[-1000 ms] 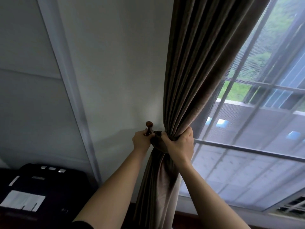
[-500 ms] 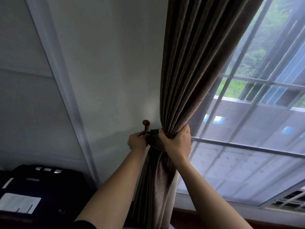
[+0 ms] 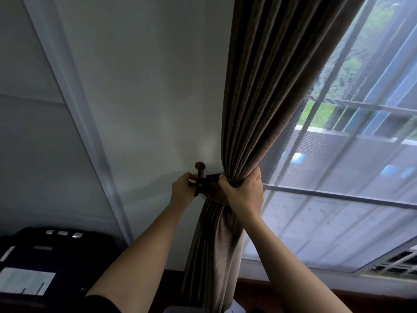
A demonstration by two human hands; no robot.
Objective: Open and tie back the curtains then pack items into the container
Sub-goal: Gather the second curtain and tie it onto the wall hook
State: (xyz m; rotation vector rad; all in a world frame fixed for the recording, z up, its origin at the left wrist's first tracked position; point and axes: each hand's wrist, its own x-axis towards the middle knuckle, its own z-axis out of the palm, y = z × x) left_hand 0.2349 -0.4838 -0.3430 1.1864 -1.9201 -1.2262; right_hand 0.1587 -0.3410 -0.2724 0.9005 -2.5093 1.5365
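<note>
A brown pleated curtain (image 3: 266,91) hangs beside the window and is gathered into a bunch at mid-height. My right hand (image 3: 242,190) is clenched around that bunch. A dark tieback band (image 3: 208,185) wraps the gathered cloth and runs left to a brown wooden wall knob (image 3: 200,166). My left hand (image 3: 184,188) pinches the band's end right at the knob's stem. Below the band the curtain falls loose to the floor.
A white wall (image 3: 146,86) with a pale vertical trim strip (image 3: 74,114) lies left of the curtain. A black device (image 3: 45,256) with white labels sits at the lower left. The barred window (image 3: 352,177) with a sheer screen fills the right side.
Both hands keep their grips at the knob and on the bunch. My left fingers have shifted slightly at the knob's stem. The view has drifted a little.
</note>
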